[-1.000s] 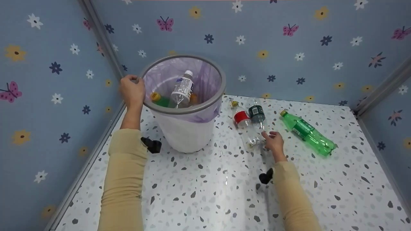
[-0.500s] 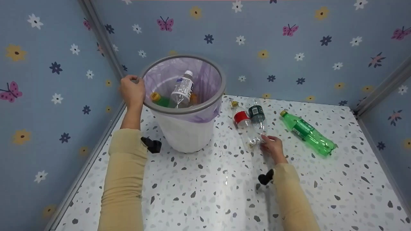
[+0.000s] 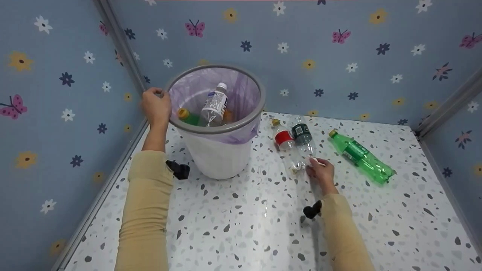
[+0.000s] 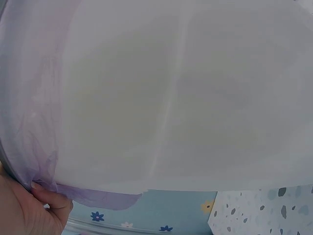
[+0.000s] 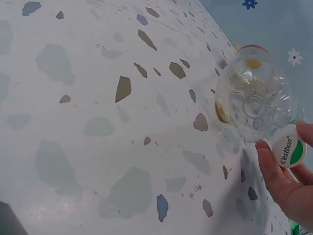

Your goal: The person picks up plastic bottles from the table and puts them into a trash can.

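My left hand (image 3: 156,107) grips the left side of the grey rim of a white trash bin (image 3: 218,158) lined with a purple bag (image 3: 241,86). In the left wrist view its fingers pinch the liner (image 4: 44,166) at the rim. On the floor, my right hand (image 3: 321,171) pinches the white cap (image 5: 289,149) of a clear water bottle with a dark green label (image 3: 302,132). The cap reads "Cestbon". Alongside lies a clear bottle with a red label (image 3: 284,138), its base (image 5: 254,105) facing the right wrist camera.
A green bottle (image 3: 359,155) with a yellow cap lies to the right. Inside the bin are a white-capped clear bottle (image 3: 215,103) and a green one (image 3: 188,117) with a yellow cap. Patterned blue walls (image 3: 293,37) enclose the speckled floor (image 3: 233,226).
My right hand has lowered slightly, and its fingers and thumb have come together on the water bottle's white cap. My left hand stays on the bin's rim.
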`<action>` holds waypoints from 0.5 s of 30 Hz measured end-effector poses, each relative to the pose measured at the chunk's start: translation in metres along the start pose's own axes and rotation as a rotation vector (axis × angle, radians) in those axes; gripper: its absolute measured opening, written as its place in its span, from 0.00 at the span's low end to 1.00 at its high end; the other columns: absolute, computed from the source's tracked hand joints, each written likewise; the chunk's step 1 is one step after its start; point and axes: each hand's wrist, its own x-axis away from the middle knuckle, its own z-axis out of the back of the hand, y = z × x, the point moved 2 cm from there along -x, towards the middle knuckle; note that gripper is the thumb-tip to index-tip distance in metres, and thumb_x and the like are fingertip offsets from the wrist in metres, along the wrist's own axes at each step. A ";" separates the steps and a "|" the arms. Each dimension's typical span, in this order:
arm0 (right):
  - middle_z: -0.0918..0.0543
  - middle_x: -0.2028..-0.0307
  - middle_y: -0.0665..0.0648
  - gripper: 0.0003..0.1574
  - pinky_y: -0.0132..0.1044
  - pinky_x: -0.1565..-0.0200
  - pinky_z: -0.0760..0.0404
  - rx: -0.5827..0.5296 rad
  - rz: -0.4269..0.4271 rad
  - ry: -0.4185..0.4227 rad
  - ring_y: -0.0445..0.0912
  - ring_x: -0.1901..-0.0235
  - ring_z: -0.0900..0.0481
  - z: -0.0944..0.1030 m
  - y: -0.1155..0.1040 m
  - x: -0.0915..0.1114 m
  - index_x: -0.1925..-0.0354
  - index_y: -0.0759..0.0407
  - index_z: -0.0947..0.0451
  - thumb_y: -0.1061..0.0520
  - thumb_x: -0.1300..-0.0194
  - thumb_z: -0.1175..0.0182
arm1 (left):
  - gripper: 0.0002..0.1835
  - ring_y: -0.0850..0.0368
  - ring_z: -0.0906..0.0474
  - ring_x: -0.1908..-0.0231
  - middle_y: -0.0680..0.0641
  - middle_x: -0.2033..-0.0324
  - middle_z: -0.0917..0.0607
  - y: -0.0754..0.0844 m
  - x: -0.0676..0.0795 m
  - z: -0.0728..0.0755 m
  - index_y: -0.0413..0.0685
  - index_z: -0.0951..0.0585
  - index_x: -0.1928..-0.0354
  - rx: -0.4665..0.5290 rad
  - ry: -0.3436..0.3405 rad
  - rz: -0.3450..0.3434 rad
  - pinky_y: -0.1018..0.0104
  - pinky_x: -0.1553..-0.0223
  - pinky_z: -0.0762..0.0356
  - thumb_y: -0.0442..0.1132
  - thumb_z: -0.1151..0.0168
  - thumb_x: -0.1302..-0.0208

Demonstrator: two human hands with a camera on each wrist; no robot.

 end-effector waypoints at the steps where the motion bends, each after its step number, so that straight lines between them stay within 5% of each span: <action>1: 0.25 0.56 0.62 0.32 0.38 0.57 0.27 -0.001 0.010 0.015 0.49 0.59 0.22 0.001 0.000 0.001 0.41 0.62 0.40 0.51 0.40 0.44 | 0.14 0.54 0.30 0.60 0.42 0.54 0.25 0.000 0.000 0.000 0.39 0.25 0.53 0.002 0.000 0.000 0.64 0.59 0.30 0.38 0.53 0.36; 11: 0.27 0.59 0.59 0.26 0.32 0.59 0.26 -0.174 0.167 0.164 0.52 0.57 0.23 0.011 -0.002 0.002 0.45 0.65 0.34 0.58 0.41 0.43 | 0.14 0.54 0.30 0.61 0.41 0.54 0.24 -0.001 -0.001 -0.001 0.38 0.24 0.54 0.019 0.013 -0.031 0.63 0.59 0.30 0.37 0.54 0.36; 15: 0.27 0.63 0.57 0.26 0.30 0.62 0.25 -0.234 0.242 0.221 0.48 0.62 0.21 0.016 0.010 -0.016 0.47 0.65 0.30 0.56 0.43 0.40 | 0.14 0.55 0.30 0.61 0.42 0.54 0.24 0.000 -0.001 -0.002 0.39 0.25 0.53 0.022 0.004 -0.013 0.65 0.60 0.30 0.38 0.54 0.35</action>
